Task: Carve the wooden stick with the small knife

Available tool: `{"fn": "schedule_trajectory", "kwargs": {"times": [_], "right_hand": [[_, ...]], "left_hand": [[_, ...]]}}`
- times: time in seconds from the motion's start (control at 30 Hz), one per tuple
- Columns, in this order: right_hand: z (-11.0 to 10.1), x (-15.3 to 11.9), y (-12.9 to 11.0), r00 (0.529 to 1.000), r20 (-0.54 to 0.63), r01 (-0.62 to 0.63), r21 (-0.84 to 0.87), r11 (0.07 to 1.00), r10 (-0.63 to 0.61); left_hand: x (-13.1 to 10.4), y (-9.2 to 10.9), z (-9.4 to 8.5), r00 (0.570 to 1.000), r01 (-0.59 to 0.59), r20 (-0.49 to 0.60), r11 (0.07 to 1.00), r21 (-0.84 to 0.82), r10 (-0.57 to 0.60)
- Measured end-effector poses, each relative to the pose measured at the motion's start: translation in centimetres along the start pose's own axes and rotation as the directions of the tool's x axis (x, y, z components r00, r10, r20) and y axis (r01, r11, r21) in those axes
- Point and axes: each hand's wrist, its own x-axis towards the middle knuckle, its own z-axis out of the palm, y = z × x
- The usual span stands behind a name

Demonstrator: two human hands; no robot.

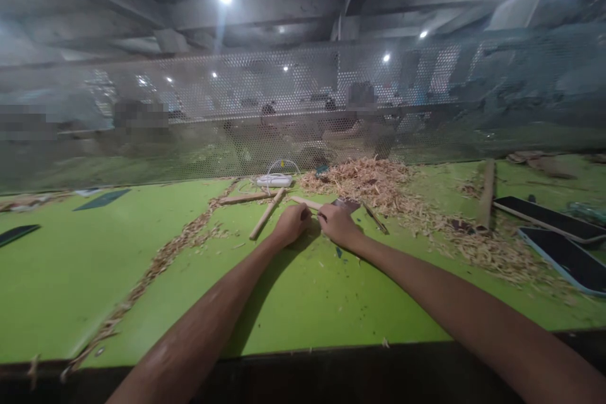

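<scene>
My left hand is closed, its fingers curled in above the green table; what they grip is too small to make out. Just to its right, my right hand is also closed, fingertips almost meeting the left ones, its contents hidden. A thin pale stick lies just beyond both hands. To the left of my left hand a wooden stick rests at a slant. Behind my right hand is a dark flat piece, and a narrow dark tool lies to its right.
Wood shavings are heaped at the back, spreading right. A white power strip sits near the mesh screen. Two phones lie at the right beside a wooden bar. Shavings line the table seam at left.
</scene>
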Motion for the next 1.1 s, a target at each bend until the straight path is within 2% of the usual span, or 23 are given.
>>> {"fn": "schedule_trajectory", "kwargs": {"times": [0.3,0.5,0.6,0.73,0.9,1.1], "right_hand": [[0.3,-0.1,0.3,0.997,0.001,0.071,-0.012,0.997,-0.071],[0.1,-0.1,0.0,0.997,0.03,0.073,-0.002,0.997,-0.073],[-0.1,0.0,-0.2,0.999,0.031,0.031,-0.009,0.999,-0.03],[-0.6,0.0,-0.6,0.997,0.066,-0.035,-0.026,0.999,0.037],[-0.8,0.1,-0.7,0.996,0.072,-0.052,-0.044,0.998,0.055],[-0.4,0.1,-0.3,0.997,0.073,0.012,0.006,1.0,-0.012]], "left_hand": [[0.0,0.5,-0.1,0.999,0.042,-0.005,0.999,0.022,-0.042],[0.1,0.7,0.1,0.996,0.092,-0.018,0.995,0.023,-0.092],[0.2,0.7,0.3,0.994,0.105,-0.013,0.994,0.015,-0.105],[0.3,0.7,0.2,0.997,0.08,0.014,0.997,0.001,-0.08],[0.1,0.7,0.1,0.998,0.06,0.011,0.998,0.021,-0.06],[0.0,0.7,0.0,0.998,0.063,-0.003,0.997,0.036,-0.063]]}}
